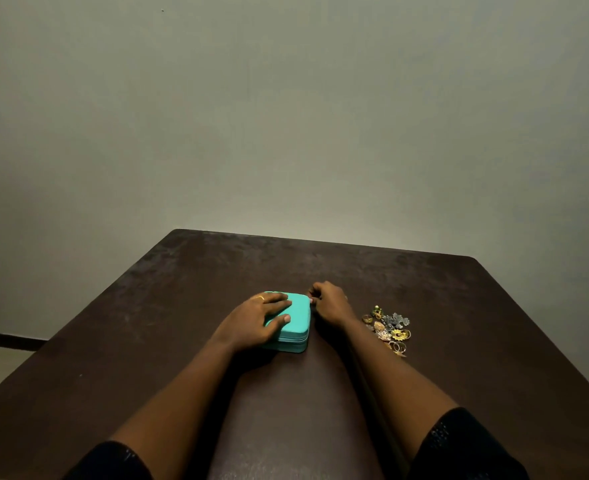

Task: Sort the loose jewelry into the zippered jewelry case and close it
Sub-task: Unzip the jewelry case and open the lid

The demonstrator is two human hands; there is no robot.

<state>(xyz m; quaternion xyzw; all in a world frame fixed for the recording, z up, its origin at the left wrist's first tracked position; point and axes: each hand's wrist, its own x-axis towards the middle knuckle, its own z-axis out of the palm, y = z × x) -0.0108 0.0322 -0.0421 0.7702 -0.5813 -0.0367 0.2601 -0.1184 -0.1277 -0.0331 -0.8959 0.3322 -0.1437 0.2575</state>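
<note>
The teal jewelry case (296, 306) lies zipped shut on the dark table (140, 327). The left hand (260, 322) rests flat on its lid, fingers straight and spread. At the case's far right corner the right hand (331, 303) curls its fingers; whether they pinch anything I cannot tell. The loose jewelry (390, 329) is heaped right of the case. Left of the case and beyond it, the table runs broad to its edges.

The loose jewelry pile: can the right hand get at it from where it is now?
Probably yes. The right hand is curled at the far right corner of the teal jewelry case, and the jewelry pile lies on bare table just right of that wrist, with nothing between them.
</note>
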